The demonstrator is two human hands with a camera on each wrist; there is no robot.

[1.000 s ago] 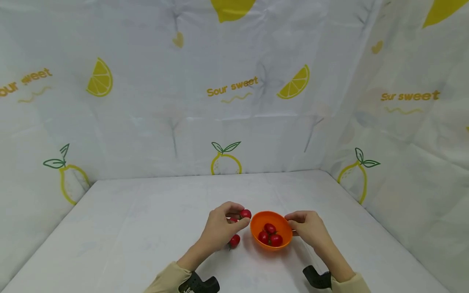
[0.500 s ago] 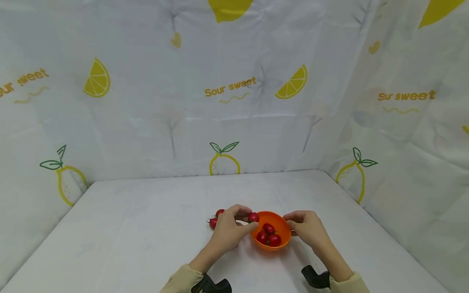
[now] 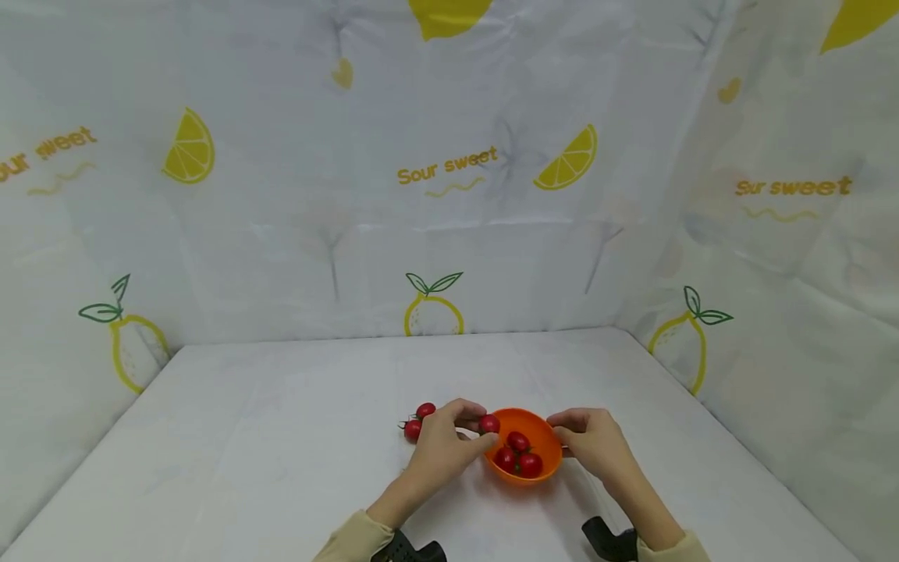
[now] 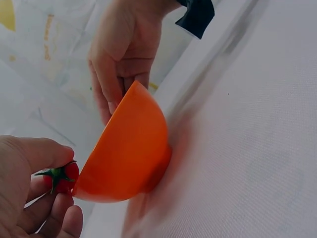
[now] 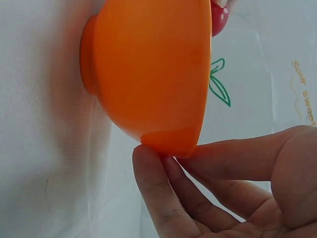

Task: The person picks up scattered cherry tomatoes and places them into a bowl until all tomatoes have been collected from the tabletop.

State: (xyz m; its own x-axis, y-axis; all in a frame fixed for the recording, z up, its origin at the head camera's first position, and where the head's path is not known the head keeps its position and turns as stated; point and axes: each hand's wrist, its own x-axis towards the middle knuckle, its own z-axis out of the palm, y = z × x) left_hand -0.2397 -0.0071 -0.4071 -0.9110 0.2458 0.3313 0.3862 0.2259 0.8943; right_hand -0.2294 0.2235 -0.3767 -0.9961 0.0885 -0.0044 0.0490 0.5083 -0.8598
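An orange bowl (image 3: 548, 445) stands upright on the white table with three cherry tomatoes (image 3: 530, 465) inside. At its left rim my left hand (image 3: 444, 446) pinches another cherry tomato (image 3: 489, 424) between thumb and fingers. The left wrist view shows this tomato's green calyx (image 4: 58, 174) facing the camera, and the red skin right against the rim of the bowl (image 4: 131, 148). On the opposite side my right hand (image 3: 593, 441) grips the rim. Its thumb and fingers (image 5: 153, 181) meet the edge and outer wall of the bowl (image 5: 153, 69) in the right wrist view.
Two more cherry tomatoes (image 3: 413, 430) lie on the white tabletop (image 3: 281, 437), left of my left hand and partly behind it. White cloth walls (image 3: 302, 257) printed with lemons enclose the table at the back and sides.
My left hand has moved right with its tomato, from beside the bowl to over its left rim. The loose tomatoes behind it show more. My right hand keeps its place on the bowl.
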